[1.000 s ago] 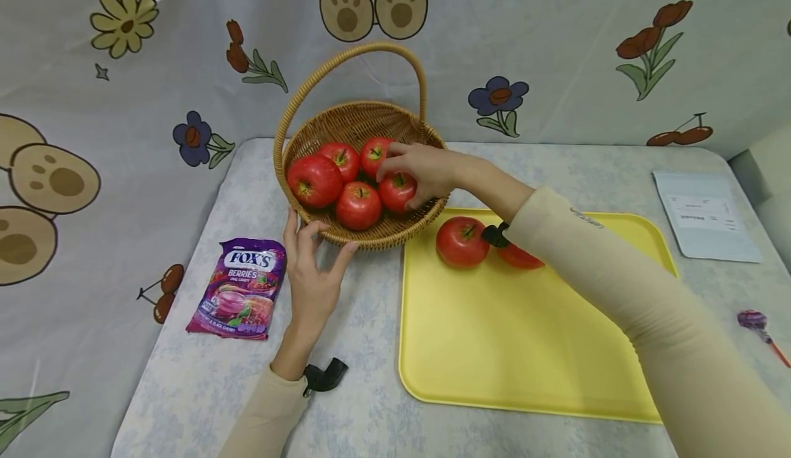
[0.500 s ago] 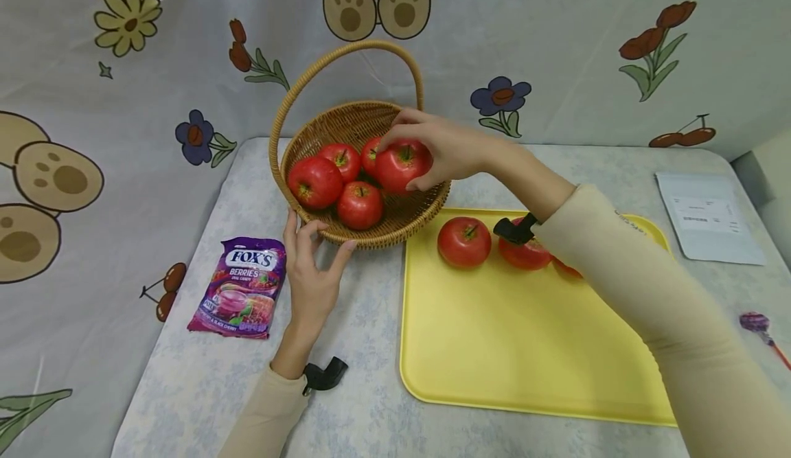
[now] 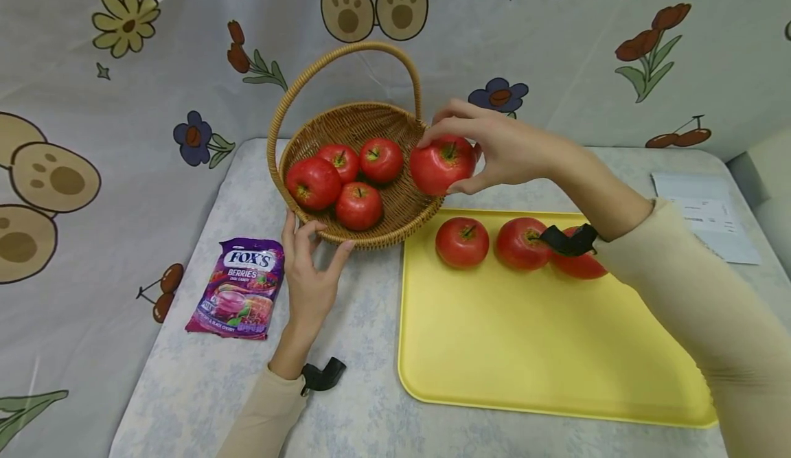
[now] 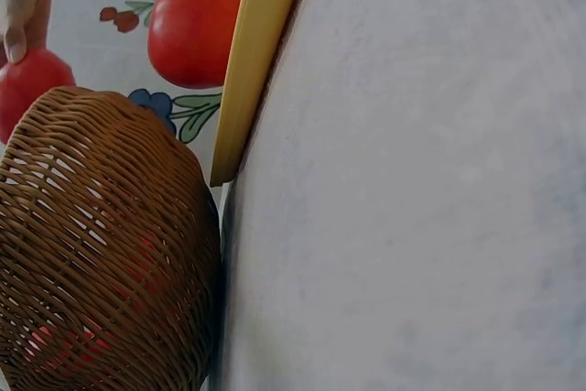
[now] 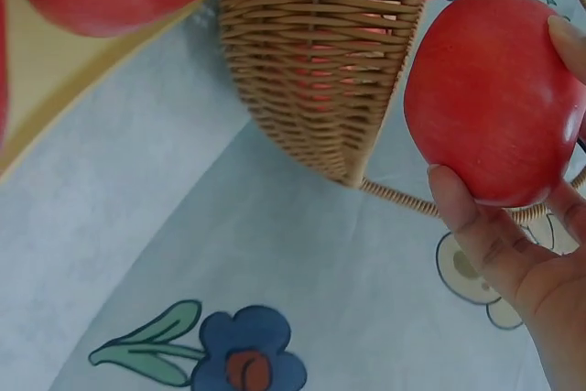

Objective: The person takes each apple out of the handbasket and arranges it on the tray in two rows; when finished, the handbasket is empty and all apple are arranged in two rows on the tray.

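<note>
My right hand (image 3: pixel 500 143) grips a red apple (image 3: pixel 441 168) between thumb and fingers, over the right rim of the wicker basket (image 3: pixel 352 120). In the right wrist view the held apple (image 5: pixel 494 103) is beside the basket's woven wall (image 5: pixel 316 52). Several red apples, one of them a front apple (image 3: pixel 359 207), lie inside the basket. My left hand (image 3: pixel 310 292) holds the basket's front-left rim with its fingers and thumb. In the left wrist view the basket's side (image 4: pixel 101 226) fills the lower left, and my left hand is out of sight.
A yellow tray (image 3: pixel 525 348) lies right of the basket, with three red apples (image 3: pixel 462 242) along its far side. A purple candy bag (image 3: pixel 237 290) is at the left. A pale packet (image 3: pixel 717 221) lies at the far right, partly behind the sleeve. A patterned cloth hangs behind.
My right hand has gripped an apple inside the basket, lifted it and carried it right, to the basket's right rim. The left hand has stayed at the front rim.
</note>
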Demonstrator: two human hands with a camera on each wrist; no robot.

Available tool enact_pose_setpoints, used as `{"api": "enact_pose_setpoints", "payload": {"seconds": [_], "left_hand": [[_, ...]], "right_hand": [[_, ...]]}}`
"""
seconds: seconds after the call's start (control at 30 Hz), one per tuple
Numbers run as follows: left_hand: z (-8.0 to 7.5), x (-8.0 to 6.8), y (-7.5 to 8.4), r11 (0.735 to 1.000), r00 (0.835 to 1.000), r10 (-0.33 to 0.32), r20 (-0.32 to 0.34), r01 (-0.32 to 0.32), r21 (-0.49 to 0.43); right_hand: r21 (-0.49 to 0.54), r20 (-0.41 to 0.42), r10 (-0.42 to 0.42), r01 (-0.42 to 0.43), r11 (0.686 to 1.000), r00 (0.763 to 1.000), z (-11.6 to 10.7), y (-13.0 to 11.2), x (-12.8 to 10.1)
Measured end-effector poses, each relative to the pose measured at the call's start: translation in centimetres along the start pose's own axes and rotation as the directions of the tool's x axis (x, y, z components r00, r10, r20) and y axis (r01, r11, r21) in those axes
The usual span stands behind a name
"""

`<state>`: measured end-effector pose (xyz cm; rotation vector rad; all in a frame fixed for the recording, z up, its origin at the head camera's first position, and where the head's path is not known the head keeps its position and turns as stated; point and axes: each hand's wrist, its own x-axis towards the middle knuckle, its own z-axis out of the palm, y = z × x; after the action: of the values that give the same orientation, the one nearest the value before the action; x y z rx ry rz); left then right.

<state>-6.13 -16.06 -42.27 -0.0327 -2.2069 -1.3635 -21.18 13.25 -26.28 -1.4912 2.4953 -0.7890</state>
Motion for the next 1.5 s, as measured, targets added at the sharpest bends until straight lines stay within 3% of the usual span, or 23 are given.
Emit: {"api": "enact_pose_setpoints", "payload": {"seconds": [0.33,0.7,0.87,1.07,1.3,1.5], "left_hand": [[-0.2,0.2,2.8,1.000,1.000,-0.004,0.001,0.004,-0.030],[-0.2,0.1,2.9,1.000,1.000,-0.006,0.007,0.006,-0.026],[0.0,0.1,1.7,1.000,1.000,-0.005,0.001,0.005,-0.013],[0.1,-0.1,0.0,1.000,1.000,0.004,0.001,-0.004,-0.008],[0.0,-0.1,-0.2,1.000,1.000,0.019,0.000,-0.019,-0.011],[0.0,-0.1,-0.1,1.000,1.000,0.006,-0.004,-0.006,-0.011]], "right_hand": [[0.009,-0.061,0.098,-0.097,0.995,0.993,-0.5,0.9,-5.2],[-0.078,-0.158,0.246,-0.261,0.962,0.956,-0.8,2.7,-13.7],[-0.078,-0.199,0.339,-0.360,0.930,0.920,-0.6,4.1,-17.4],[-0.130,-0.256,0.434,-0.476,0.870,0.864,-0.6,5.2,-21.6],[-0.123,-0.294,0.487,-0.538,0.834,0.822,-0.4,6.0,-25.9],[-0.065,-0.279,0.593,-0.631,0.773,0.755,0.6,6.8,-28.6]]}}
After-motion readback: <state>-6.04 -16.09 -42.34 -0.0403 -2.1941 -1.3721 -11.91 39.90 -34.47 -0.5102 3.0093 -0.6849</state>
